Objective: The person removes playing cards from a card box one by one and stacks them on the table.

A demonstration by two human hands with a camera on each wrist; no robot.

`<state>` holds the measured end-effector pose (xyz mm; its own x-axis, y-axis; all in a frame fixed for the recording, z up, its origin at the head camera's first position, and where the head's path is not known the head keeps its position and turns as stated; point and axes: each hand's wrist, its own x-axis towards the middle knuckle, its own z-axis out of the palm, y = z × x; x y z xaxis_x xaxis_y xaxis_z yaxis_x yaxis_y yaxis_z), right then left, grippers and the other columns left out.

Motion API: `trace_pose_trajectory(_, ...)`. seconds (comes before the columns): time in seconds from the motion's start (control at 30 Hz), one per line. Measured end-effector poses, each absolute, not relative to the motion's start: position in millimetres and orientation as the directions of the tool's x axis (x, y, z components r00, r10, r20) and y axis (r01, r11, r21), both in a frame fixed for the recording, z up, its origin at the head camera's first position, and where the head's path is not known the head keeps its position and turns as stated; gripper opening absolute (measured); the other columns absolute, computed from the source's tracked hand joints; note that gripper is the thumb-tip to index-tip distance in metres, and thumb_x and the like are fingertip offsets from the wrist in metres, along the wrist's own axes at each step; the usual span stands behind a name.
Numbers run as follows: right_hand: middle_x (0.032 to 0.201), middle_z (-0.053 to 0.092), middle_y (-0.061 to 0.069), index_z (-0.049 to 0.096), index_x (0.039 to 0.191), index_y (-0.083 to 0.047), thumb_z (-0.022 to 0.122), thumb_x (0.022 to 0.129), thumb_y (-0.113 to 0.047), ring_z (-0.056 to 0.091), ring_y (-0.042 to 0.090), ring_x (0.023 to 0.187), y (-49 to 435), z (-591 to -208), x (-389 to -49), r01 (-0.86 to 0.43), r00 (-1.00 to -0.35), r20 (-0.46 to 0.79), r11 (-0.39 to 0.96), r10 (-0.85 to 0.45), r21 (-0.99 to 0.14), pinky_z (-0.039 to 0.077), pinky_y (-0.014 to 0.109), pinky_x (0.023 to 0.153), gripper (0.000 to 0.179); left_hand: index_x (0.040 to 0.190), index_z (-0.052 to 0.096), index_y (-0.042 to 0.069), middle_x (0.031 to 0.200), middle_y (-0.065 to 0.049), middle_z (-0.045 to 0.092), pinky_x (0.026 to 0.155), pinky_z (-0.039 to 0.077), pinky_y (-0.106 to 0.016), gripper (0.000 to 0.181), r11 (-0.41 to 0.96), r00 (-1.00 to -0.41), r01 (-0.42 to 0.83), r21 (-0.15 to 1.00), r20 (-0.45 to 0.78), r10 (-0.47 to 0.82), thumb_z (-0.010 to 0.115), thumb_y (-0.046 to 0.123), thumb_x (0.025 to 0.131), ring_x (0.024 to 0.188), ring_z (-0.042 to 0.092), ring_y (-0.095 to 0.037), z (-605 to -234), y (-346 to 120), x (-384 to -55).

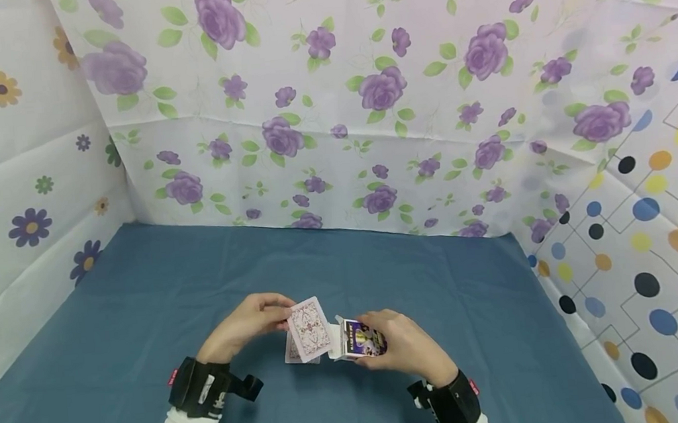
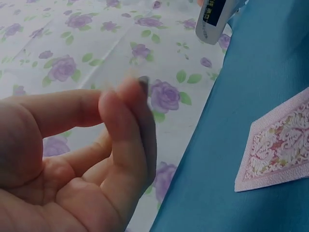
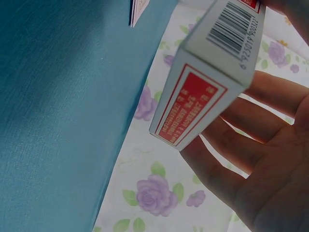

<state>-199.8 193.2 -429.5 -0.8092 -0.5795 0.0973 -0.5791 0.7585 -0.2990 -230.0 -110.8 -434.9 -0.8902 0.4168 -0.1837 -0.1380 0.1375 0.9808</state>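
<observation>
My left hand (image 1: 254,318) pinches a playing card (image 1: 310,331) at its upper left, with the patterned back facing up. In the left wrist view, thumb and fingertips of the left hand (image 2: 120,125) meet, and the held card's face does not show there. Partly covered by that card, another playing card (image 1: 293,357) lies on the cloth, its pink ornate back (image 2: 282,145) visible in the left wrist view. My right hand (image 1: 406,342) grips a card box (image 1: 364,340) with its open end and flap towards the cards. A barcode and a red label mark the box (image 3: 212,72) in the right wrist view.
Blue cloth (image 1: 354,409) covers the table under both hands. A white curtain with purple flowers (image 1: 307,108) stands behind it. Patterned sheets border the left side (image 1: 24,163) and the right side (image 1: 648,267).
</observation>
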Motion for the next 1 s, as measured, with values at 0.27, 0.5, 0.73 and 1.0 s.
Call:
trace_pose_trajectory(0.27,0.125,0.065,0.009,0.061,0.130,-0.009,0.077,0.079,-0.043,0.063,0.020,0.107,194.1,-431.4,-200.5,-0.573,-0.813,0.093,0.761,-0.574,-0.304,0.052,0.036,0.085,0.063,0.111,0.065,-0.007,0.088,-0.006,0.067,0.077,0.052,-0.033,0.028,0.225,-0.953,-0.164,0.960,-0.213,0.214,0.063,0.015,0.093,0.074,0.060,-0.011,-455.1,-108.9,-241.8)
trace_pose_trajectory(0.5,0.125,0.065,0.009,0.061,0.130,-0.010,0.077,0.079,-0.044,0.063,0.020,0.109,194.8,-434.2,-202.1,-0.571,-0.814,0.087,0.761,-0.575,-0.308,0.052,0.037,0.087,0.063,0.097,0.068,-0.006,0.084,-0.010,0.068,0.067,0.053,-0.030,0.017,0.302,-0.967,-0.217,0.928,-0.246,0.061,0.067,0.010,0.090,0.065,0.060,-0.011,-478.0,-97.1,-248.7)
trace_pose_trajectory(0.73,0.124,0.065,0.010,0.061,0.129,-0.010,0.076,0.080,-0.044,0.063,0.020,0.107,195.3,-436.4,-203.1,-0.578,-0.808,0.082,0.756,-0.584,-0.307,0.052,0.037,0.085,0.062,0.090,0.070,-0.006,0.076,-0.010,0.068,0.060,0.052,-0.027,0.013,0.338,-0.973,-0.218,0.916,-0.230,-0.002,0.071,0.007,0.086,0.059,0.061,-0.010,-482.8,-89.0,-251.5)
trace_pose_trajectory(1.0,0.125,0.065,0.008,0.061,0.130,-0.009,0.076,0.079,-0.045,0.062,0.020,0.109,196.3,-439.4,-202.3,-0.567,-0.814,0.077,0.757,-0.576,-0.326,0.052,0.039,0.088,0.064,0.085,0.070,-0.002,0.071,-0.012,0.067,0.055,0.046,-0.028,0.010,0.479,-0.983,-0.182,0.859,-0.171,-0.067,0.073,0.007,0.084,0.060,0.063,-0.017,-482.5,-83.6,-249.8)
